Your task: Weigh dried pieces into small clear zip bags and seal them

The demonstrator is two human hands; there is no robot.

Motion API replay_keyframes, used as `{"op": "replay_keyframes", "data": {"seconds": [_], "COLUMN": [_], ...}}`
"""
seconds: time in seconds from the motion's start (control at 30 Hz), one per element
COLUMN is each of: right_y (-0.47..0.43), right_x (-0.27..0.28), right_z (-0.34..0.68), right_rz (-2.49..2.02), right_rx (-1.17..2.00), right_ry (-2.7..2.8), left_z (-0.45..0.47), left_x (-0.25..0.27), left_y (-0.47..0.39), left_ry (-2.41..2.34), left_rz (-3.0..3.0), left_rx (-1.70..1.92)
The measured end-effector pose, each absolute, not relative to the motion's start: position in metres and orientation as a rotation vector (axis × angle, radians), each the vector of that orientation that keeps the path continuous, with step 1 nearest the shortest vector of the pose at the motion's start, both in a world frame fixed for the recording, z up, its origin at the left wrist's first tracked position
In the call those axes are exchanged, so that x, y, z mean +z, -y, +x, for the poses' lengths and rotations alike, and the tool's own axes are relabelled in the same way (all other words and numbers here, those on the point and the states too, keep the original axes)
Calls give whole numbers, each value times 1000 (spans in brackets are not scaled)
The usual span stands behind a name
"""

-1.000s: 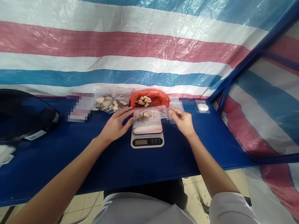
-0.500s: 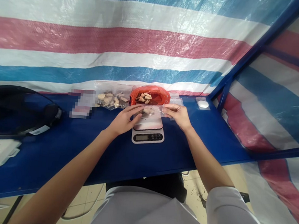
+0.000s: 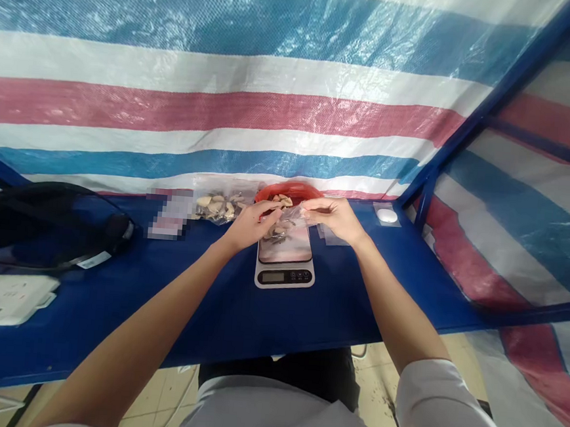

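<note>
Here, near the middle of the frame, both hands hold a small clear plastic bag just above the platform of a digital kitchen scale. The left hand pinches the bag's left upper edge with fingers curled closed on the film; the right hand grips the right upper edge the same way, thumb and forefinger pressed together. A few pale pieces, perhaps nuts or dried slices, sit in the bag's bottom; whether the bag touches the platform I cannot tell.

Just behind the hands lies a red plastic bag with more of the same pieces in its open mouth, and left of it a clear bag of pieces. A white computer mouse rests right of centre, a black bag and a white power strip at the left edge, all on the blue table.

By the look of it, the step in hand is closing or settling the small portion over the scale. The next move seems to call for an even pinch along the top edge, keeping the bag upright so nothing spills.
</note>
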State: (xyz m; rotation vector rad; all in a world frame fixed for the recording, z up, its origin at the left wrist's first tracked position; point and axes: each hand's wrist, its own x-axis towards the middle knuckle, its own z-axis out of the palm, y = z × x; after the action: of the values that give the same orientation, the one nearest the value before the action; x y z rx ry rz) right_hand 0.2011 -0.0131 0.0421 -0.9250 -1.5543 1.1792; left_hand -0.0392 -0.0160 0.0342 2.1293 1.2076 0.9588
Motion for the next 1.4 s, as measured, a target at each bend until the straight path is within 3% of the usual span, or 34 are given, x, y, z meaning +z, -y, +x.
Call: {"op": "replay_keyframes", "data": {"seconds": [0.37,0.73,1.0,1.2,1.4], "right_y": [-4,-4,-2,-3,0], "right_x": [59,44,19,17,10], "right_z": [196,213,190,183,181], "right_rz": [-770,-924,-1050,-1011,-999], "right_rx": [1149,978,1281,1267,1305], "right_ry": [1750,1573,1171,1160,1033], "left_z": [-22,-14,11,10,9], "left_x": [47,28,24,25,10], "left_y": [-5,2,25,27,17], "left_ry": [-912,-952,-1024,-1001,-927], "left_rz": [1534,1170,840,894,971], "left_rx": [856,1196,1400,1327,1494]}}
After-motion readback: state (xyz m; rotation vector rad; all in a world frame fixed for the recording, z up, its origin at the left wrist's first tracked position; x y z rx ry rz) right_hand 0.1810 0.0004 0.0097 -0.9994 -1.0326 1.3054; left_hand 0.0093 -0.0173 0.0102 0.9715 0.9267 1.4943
